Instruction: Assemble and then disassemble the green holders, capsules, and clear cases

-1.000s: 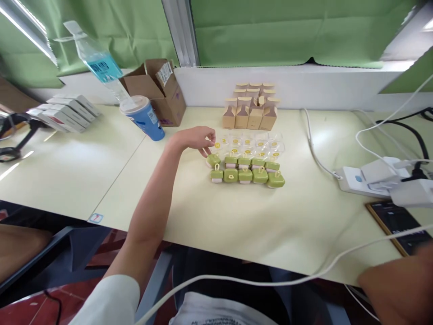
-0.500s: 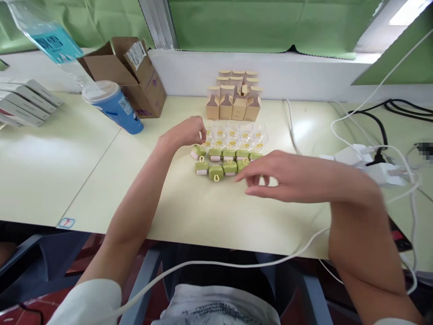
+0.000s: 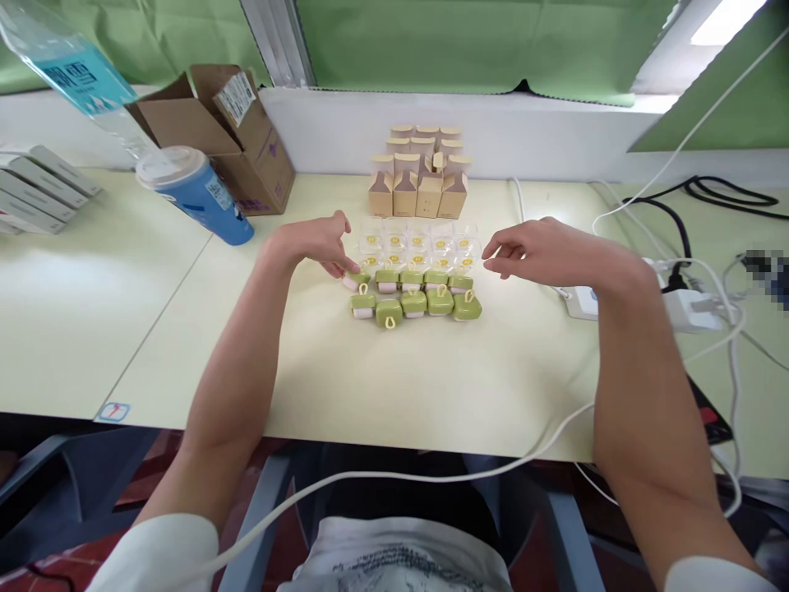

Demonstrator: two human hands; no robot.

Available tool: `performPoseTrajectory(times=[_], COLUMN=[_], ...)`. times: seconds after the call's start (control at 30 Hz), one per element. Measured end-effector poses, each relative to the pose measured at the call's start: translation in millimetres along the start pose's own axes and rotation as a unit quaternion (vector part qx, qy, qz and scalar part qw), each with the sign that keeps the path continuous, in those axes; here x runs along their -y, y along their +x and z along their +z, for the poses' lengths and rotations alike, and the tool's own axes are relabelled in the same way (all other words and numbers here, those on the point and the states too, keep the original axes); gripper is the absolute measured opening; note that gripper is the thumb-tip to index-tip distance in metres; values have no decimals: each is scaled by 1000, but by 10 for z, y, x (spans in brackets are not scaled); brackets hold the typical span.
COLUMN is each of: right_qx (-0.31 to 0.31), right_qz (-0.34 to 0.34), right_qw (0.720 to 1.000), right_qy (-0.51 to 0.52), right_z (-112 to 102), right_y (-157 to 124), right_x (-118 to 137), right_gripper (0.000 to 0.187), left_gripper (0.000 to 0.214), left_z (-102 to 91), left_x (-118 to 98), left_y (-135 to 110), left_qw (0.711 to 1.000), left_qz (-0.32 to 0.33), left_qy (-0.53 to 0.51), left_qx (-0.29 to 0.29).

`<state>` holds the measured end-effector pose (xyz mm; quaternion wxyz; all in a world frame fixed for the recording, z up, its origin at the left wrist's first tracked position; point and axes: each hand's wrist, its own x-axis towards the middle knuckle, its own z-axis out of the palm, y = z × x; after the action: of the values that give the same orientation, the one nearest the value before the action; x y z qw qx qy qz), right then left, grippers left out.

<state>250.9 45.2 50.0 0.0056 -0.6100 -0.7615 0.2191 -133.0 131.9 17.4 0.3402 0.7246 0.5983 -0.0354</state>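
Note:
My left hand (image 3: 321, 242) is at the left end of two rows of small green-and-white cases with yellow loops. Its fingers are apart, and the lower fingertips touch the leftmost back-row green case (image 3: 356, 280). My right hand (image 3: 536, 248) hovers over the table with its fingers loosely spread and nothing in them. Closest to it is the right end of the clear plastic containers (image 3: 467, 243), which bear yellow labels and stand in two rows behind the cases. The front-row green case (image 3: 467, 306) at the right end lies tilted, now uncovered by my hand.
Several open kraft boxes (image 3: 417, 196) stand against the wall. To the left are a blue cup (image 3: 213, 201), an open cardboard carton (image 3: 262, 160), a bottle (image 3: 80, 78) and white boxes (image 3: 40, 189). Power strips (image 3: 690, 308) and cables lie right; a white cable (image 3: 425, 474) crosses my lap.
My right hand has moved back and right, away from the front-row cases. My left hand has spread its fingers and reached down onto the leftmost back-row case. The view has shifted slightly.

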Motion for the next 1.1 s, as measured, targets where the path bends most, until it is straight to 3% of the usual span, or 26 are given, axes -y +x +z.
performPoseTrajectory(times=[0.1,0.27,0.33,0.4,0.53,0.67,0.83,0.9,0.97,1.03,1.1], right_qx=[-8,-38,-72,-144,-318,-321,-395,-425,-438,-441,-445], right_qz=[-28,-205,-220,-201,-120,17,134,153,157,153,146], right_qw=[999,974,964,949,869,830,767,730,706,699,702], right_qy=[19,88,130,194,359,455,488,512,534,542,536], right_z=[57,380,510,564,476,455,724,847,944,1000,1012], right_y=[7,-62,-64,-40,143,432,688,788,902,1022,1131], right_x=[82,698,897,939,579,89,-229,-291,-333,-365,-397], right_gripper=[17,22,23,24,37,34,11,17,17,17,17], left_gripper=[65,69,73,77,74,68,72,57,42,38,41], left_z=[16,22,28,34,43,36,-25,-23,35,154,310], left_x=[33,-5,-35,-37,19,1,-16,41,115,179,214], left_y=[26,-2,-28,-40,-28,-47,-92,-20,139,358,582], left_qw=[1000,999,997,996,998,997,991,986,957,885,820], left_qz=[4,-15,-42,-49,6,7,-26,-5,46,69,43], left_qy=[8,-43,-67,-70,-30,-56,-126,-166,-235,-322,-390], left_qx=[10,22,22,28,51,53,46,-19,-162,-329,-416])
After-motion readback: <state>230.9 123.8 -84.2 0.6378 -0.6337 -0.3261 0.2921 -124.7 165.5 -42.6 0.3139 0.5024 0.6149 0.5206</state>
